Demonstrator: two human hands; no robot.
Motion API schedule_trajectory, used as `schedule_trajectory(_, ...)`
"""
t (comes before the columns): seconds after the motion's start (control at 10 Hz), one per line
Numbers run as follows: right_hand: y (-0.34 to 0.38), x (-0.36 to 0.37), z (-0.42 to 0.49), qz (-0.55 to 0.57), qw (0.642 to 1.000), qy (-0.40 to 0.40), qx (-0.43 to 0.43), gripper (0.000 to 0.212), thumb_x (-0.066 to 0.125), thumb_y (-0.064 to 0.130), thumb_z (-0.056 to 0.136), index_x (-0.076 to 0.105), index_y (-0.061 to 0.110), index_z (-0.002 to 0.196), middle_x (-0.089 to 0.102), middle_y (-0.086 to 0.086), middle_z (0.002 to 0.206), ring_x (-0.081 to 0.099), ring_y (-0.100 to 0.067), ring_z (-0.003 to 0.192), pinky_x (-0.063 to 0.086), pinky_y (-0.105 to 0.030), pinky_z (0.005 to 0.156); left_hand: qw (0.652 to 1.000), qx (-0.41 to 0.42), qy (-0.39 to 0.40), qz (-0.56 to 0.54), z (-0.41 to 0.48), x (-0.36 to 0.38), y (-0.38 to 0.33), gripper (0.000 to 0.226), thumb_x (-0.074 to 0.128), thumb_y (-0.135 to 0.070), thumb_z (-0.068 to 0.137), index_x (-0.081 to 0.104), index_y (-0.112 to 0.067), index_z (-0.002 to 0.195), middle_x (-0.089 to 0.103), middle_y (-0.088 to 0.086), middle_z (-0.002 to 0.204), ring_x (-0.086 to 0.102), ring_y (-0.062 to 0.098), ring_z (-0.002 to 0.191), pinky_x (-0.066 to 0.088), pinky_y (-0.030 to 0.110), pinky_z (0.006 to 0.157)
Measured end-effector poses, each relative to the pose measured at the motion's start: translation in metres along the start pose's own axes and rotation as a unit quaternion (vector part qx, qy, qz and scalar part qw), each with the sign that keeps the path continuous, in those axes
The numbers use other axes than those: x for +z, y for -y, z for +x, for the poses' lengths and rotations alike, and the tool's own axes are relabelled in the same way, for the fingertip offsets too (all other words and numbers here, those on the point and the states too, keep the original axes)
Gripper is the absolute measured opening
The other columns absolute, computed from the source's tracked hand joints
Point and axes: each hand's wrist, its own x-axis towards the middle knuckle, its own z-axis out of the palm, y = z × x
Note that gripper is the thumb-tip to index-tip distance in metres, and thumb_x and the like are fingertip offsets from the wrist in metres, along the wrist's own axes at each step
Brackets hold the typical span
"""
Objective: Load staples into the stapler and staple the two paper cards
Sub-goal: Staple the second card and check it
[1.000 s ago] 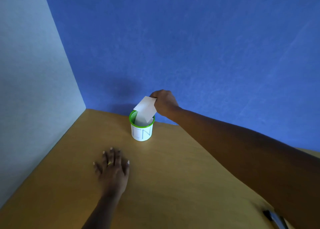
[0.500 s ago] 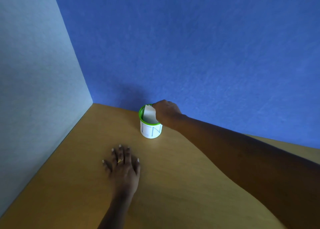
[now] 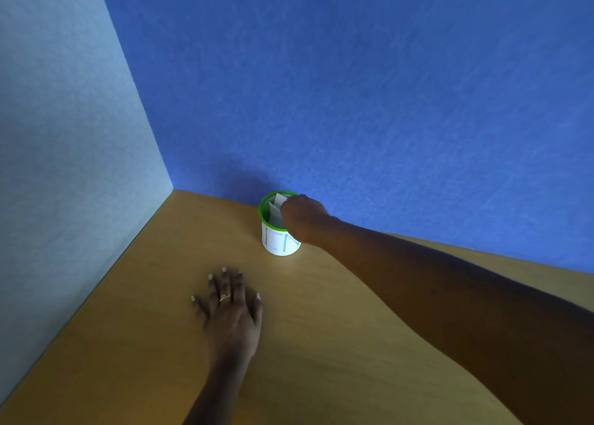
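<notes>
Head view is showing the paper cards [image 3: 275, 212] standing on edge inside a white cup [image 3: 279, 243] with a green rim, leaning against its inner wall, with one upper corner poking just above the rim. That corner is touching the right hand [image 3: 303, 220], which is reaching across the table [image 3: 128, 328] and hanging over the near side of the cup's mouth. Its fingers are curling down out of sight behind the knuckles, so I cannot tell whether they are pinching the cards or merely brushing them. The cards are looking thin, light and smooth, probably stiff enough to stand up yet easy to crease, and two sheets are likely to be sliding on each other. The sensible hold is a thumb-and-forefinger pinch on the exposed top edge, catching both together. The cup is looking light as well, so a sideways tug could be tipping it. The left hand [image 3: 233, 309] is lying palm down on the table, well apart from the cup, fingers spread and straight, a ring [image 3: 224, 297] on one of them, holding nothing. The cup is sitting close to the blue wall [image 3: 353, 87] at the back, and a pale wall [image 3: 64, 119] is running along the table's left edge.
</notes>
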Motion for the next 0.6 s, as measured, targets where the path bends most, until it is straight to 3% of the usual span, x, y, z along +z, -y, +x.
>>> schedule_trajectory(0.1, -0.003, -0.006, -0.003, 0.052, 0.998, -0.034, 0.015, 0.028, 0.040, 0.004, 0.093, 0.051, 0.001, 0.119, 0.054, -0.017, 0.122, 0.052, -0.032, 0.113, 0.044, -0.035, 0.087, 1.000, -0.001, -0.009, -0.001, 0.000, 0.001, 0.000, 0.061, 0.031, -0.042, 0.084, 0.059, -0.007, 0.124, 0.057, 0.017, 0.131, 0.052, 0.039, 0.122, 0.034, 0.063, 0.098)
schedule_trajectory(0.4, -0.016, -0.004, -0.020, 0.093, 0.989, -0.117, 0.005, 0.039, 0.045, 0.015, 0.092, 0.044, 0.014, 0.131, 0.050, -0.007, 0.125, 0.053, -0.028, 0.112, 0.044, -0.035, 0.084, 1.000, 0.005, -0.030, 0.004, -0.002, 0.004, 0.002, 0.061, 0.031, -0.041, 0.084, 0.060, -0.005, 0.123, 0.058, 0.020, 0.129, 0.054, 0.041, 0.120, 0.036, 0.064, 0.096)
schedule_trajectory(0.6, -0.014, 0.022, -0.059, 0.146, 0.981, -0.130, 0.019, 0.043, 0.045, 0.016, 0.091, 0.041, 0.015, 0.134, 0.048, -0.008, 0.129, 0.051, -0.028, 0.114, 0.044, -0.037, 0.087, 0.999, 0.013, -0.026, -0.016, -0.006, 0.007, 0.004, 0.061, 0.031, -0.040, 0.083, 0.062, -0.004, 0.121, 0.060, 0.019, 0.127, 0.055, 0.041, 0.118, 0.038, 0.062, 0.095)
